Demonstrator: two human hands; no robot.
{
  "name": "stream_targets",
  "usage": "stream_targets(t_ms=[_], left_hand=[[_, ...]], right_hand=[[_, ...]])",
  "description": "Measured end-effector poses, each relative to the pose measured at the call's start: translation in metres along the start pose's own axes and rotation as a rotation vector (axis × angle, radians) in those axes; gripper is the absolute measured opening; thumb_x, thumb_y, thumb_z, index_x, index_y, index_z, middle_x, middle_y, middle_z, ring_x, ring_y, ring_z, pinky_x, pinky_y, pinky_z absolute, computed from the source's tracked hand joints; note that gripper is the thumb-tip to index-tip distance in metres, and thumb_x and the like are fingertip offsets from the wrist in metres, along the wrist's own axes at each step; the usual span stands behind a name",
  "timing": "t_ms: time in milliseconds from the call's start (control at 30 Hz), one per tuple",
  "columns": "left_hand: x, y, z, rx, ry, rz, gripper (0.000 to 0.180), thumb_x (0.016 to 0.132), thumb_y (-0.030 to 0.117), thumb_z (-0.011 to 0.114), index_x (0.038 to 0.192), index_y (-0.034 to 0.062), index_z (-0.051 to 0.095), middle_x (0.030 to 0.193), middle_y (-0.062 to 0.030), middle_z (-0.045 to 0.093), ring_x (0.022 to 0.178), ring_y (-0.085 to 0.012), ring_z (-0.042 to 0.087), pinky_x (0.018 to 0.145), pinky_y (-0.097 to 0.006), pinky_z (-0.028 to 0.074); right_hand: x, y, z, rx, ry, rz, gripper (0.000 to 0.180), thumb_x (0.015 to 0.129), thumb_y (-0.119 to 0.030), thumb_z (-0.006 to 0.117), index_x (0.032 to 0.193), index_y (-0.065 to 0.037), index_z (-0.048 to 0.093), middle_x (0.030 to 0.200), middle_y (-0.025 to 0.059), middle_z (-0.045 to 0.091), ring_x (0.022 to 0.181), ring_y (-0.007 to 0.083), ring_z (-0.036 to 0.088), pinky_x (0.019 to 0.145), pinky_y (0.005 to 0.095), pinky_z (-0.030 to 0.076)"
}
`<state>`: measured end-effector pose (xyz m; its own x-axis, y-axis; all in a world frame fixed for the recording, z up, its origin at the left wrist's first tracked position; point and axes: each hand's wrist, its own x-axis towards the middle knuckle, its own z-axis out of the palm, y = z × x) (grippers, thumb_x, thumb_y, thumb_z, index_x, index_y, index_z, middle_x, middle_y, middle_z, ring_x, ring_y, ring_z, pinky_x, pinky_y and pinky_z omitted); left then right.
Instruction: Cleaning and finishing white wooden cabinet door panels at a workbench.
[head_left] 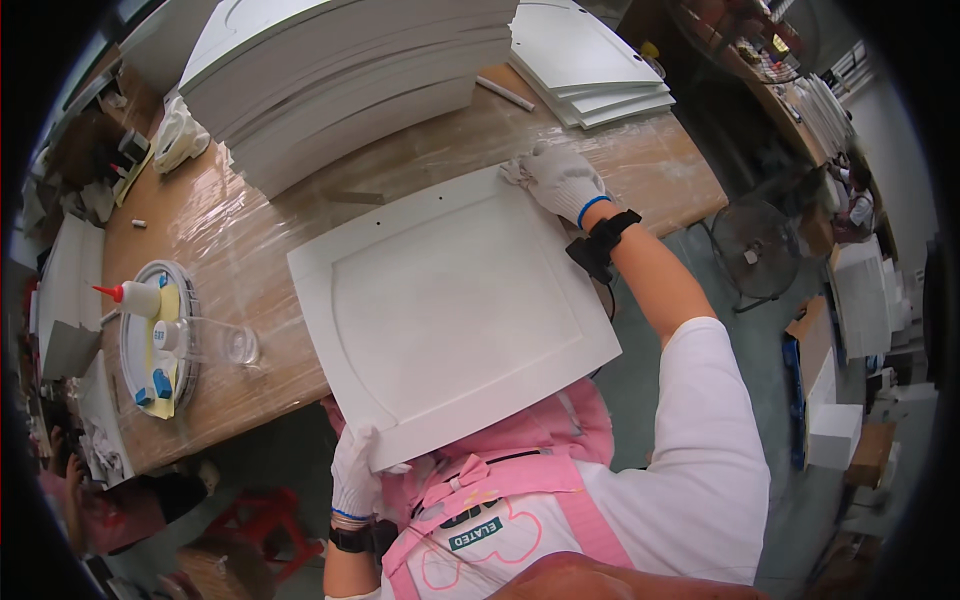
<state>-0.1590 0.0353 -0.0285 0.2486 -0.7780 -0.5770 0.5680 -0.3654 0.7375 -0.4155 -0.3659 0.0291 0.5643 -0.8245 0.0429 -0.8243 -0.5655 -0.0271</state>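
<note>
White cabinet door panel [450,310] overhangs the tabletop [230,240] near edge against my apron; my left hand [355,470] grips its near corner, my right hand [562,180] presses a cloth on its far corner, steadying it.

Up top, a tall stack of white panels [345,85] sits on the plastic-wrapped wooden table [230,240], and just right of it there's a smaller pile of white cabinet doors [590,60]. Over on the left, a round white tray [140,350] holds a glue bottle with a red tip [130,296] and some yellow sponges with blue pieces [162,380]. A clear plastic cup [238,345] lies just beside that tray. Off the table's right end, a floor fan [755,245] stands on the grey floor, with white blocks [832,435] farther right. Below the table, a red stool [262,525].
</note>
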Motion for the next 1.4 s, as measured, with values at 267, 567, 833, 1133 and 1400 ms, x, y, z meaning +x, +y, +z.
stream_targets(t_ms=[267,567,833,1133,1400], left_hand=[[0.004,-0.004,-0.007,-0.056,-0.020,-0.022,0.043,0.097,0.026,0.054,0.128,-0.0023,0.047,0.106,-0.0156,0.063,0.075,-0.0262,0.069,0.050,-0.037,0.062],[0.005,-0.006,-0.007,-0.040,-0.001,-0.021,0.042,0.097,0.026,0.055,0.127,-0.0021,0.048,0.105,-0.0161,0.063,0.076,-0.0268,0.069,0.049,-0.038,0.061],[0.005,-0.006,-0.006,-0.058,0.025,-0.018,0.040,0.097,0.025,0.054,0.125,-0.0020,0.048,0.104,-0.0167,0.063,0.073,-0.0269,0.068,0.048,-0.038,0.061],[0.002,-0.005,-0.002,-0.041,0.057,-0.008,0.041,0.097,0.024,0.053,0.128,-0.0021,0.047,0.106,-0.0173,0.063,0.073,-0.0280,0.068,0.048,-0.038,0.060],[0.004,-0.004,-0.001,-0.048,0.028,-0.035,0.044,0.097,0.026,0.053,0.130,-0.0018,0.047,0.107,-0.0162,0.063,0.078,-0.0279,0.069,0.049,-0.037,0.061]], right_hand=[[-0.020,0.005,0.001,-0.067,-0.123,-0.090,0.025,0.092,-0.027,0.054,0.104,-0.010,0.068,0.109,0.0147,0.066,0.109,0.0358,0.058,0.092,0.0423,0.049],[0.019,0.016,-0.001,-0.134,-0.069,-0.071,0.022,0.092,-0.025,0.053,0.103,-0.013,0.068,0.109,0.0130,0.066,0.102,0.0328,0.064,0.089,0.0423,0.051],[0.033,0.017,0.007,-0.212,-0.080,-0.071,0.021,0.090,-0.021,0.055,0.101,-0.012,0.071,0.109,0.0120,0.067,0.103,0.0327,0.064,0.088,0.0422,0.052],[0.029,0.014,-0.005,-0.245,-0.098,-0.069,0.019,0.089,-0.020,0.057,0.101,-0.011,0.070,0.108,0.0124,0.066,0.101,0.0322,0.065,0.084,0.0417,0.053],[0.026,0.004,-0.019,-0.272,-0.082,-0.152,0.020,0.091,-0.021,0.057,0.105,-0.012,0.068,0.107,0.0136,0.065,0.100,0.0327,0.064,0.083,0.0429,0.053]])
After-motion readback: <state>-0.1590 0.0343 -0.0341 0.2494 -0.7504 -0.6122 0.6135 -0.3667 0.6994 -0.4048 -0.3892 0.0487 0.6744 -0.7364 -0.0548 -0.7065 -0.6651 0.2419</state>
